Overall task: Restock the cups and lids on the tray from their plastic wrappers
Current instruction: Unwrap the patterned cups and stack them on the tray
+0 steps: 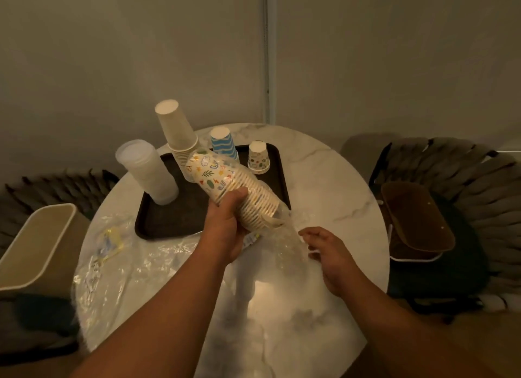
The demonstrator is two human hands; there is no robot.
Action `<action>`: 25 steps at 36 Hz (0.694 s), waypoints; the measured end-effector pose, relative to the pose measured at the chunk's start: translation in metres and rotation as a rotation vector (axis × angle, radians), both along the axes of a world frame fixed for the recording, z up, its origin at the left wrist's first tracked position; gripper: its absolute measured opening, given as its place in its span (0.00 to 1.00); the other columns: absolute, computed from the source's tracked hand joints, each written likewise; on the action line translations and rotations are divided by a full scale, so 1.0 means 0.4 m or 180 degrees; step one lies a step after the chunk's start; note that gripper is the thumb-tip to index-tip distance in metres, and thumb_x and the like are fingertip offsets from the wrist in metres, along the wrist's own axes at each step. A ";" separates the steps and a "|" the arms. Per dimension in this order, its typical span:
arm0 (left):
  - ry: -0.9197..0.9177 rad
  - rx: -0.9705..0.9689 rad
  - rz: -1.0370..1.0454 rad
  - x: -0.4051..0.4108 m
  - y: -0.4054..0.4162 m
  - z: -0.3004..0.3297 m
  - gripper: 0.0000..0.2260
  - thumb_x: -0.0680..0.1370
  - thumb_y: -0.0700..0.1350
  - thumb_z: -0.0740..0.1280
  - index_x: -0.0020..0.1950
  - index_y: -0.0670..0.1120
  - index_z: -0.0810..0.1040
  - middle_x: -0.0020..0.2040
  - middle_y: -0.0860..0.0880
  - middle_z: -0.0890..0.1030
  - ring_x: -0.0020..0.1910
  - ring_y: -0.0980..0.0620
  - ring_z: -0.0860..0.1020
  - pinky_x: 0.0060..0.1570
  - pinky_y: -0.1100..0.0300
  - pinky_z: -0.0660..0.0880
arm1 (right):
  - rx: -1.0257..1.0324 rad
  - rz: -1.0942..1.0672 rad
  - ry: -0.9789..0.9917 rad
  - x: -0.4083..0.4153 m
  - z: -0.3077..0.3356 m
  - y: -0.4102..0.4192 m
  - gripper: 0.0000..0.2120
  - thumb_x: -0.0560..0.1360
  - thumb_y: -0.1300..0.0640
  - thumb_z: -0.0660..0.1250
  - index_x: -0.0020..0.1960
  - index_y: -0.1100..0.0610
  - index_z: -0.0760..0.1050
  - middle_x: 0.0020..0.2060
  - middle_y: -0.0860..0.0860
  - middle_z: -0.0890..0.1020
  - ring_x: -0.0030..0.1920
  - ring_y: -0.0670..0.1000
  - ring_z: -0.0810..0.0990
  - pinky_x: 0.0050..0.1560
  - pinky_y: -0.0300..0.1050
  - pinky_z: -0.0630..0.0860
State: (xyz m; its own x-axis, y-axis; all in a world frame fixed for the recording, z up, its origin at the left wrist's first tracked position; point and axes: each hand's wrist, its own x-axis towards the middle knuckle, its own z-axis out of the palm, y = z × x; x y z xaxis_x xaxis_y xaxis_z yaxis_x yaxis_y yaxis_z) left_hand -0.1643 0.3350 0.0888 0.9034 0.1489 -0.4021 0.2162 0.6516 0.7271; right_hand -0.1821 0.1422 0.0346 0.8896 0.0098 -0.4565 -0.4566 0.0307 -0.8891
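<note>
Now on the dark tray: lid stack, plain cups, striped cups | loose wrappers left | left hand grips patterned cup stack, tilted above tray | right hand pinches clear wrapper at its mouth

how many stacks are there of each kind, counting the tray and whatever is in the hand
Plain paper cup stack: 1
Blue wavy cup stack: 1
Small printed cup stack on the tray: 1
Printed cup stack in the left hand: 1
Clear lid stack: 1
Total: 5
</note>
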 end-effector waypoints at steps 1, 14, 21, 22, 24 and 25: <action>0.0005 0.0033 -0.0037 -0.001 -0.001 0.001 0.32 0.67 0.44 0.72 0.71 0.49 0.68 0.64 0.40 0.78 0.61 0.39 0.78 0.57 0.37 0.76 | -0.0133 -0.0085 -0.0213 0.000 0.012 -0.004 0.08 0.79 0.63 0.64 0.47 0.55 0.81 0.45 0.48 0.82 0.45 0.45 0.77 0.47 0.39 0.73; -0.0218 0.0360 -0.0443 -0.003 -0.019 0.034 0.22 0.70 0.51 0.70 0.64 0.51 0.73 0.57 0.45 0.83 0.56 0.45 0.82 0.49 0.46 0.80 | 0.0251 0.0660 -0.0318 -0.018 0.056 0.042 0.11 0.79 0.62 0.63 0.45 0.57 0.84 0.37 0.56 0.82 0.37 0.53 0.75 0.42 0.48 0.75; -0.0248 0.0481 -0.0501 -0.004 -0.015 0.034 0.23 0.70 0.51 0.70 0.64 0.51 0.72 0.62 0.44 0.81 0.59 0.45 0.81 0.54 0.47 0.80 | 0.1153 -0.0999 -0.0318 -0.016 0.040 0.034 0.07 0.75 0.69 0.68 0.46 0.57 0.77 0.38 0.52 0.77 0.37 0.49 0.72 0.43 0.42 0.74; -0.0246 0.0462 -0.0508 -0.004 -0.014 0.033 0.24 0.70 0.51 0.70 0.65 0.51 0.72 0.62 0.44 0.80 0.60 0.45 0.80 0.56 0.46 0.79 | 0.1056 -0.0979 -0.0356 -0.018 0.042 0.029 0.08 0.75 0.70 0.67 0.45 0.58 0.77 0.38 0.52 0.78 0.37 0.49 0.73 0.42 0.41 0.74; -0.0246 0.0451 -0.0521 -0.004 -0.013 0.032 0.26 0.70 0.51 0.71 0.67 0.50 0.71 0.63 0.44 0.80 0.60 0.44 0.80 0.58 0.45 0.78 | 0.1209 -0.0840 -0.0344 -0.018 0.050 0.023 0.08 0.76 0.70 0.65 0.46 0.59 0.77 0.37 0.52 0.80 0.38 0.49 0.76 0.42 0.40 0.76; -0.0246 0.0472 -0.0534 -0.003 -0.013 0.032 0.27 0.70 0.51 0.71 0.67 0.49 0.71 0.63 0.44 0.80 0.60 0.44 0.80 0.57 0.45 0.78 | 0.1376 -0.0731 -0.0305 -0.016 0.054 0.018 0.06 0.77 0.68 0.64 0.48 0.59 0.78 0.38 0.52 0.82 0.38 0.49 0.78 0.42 0.39 0.77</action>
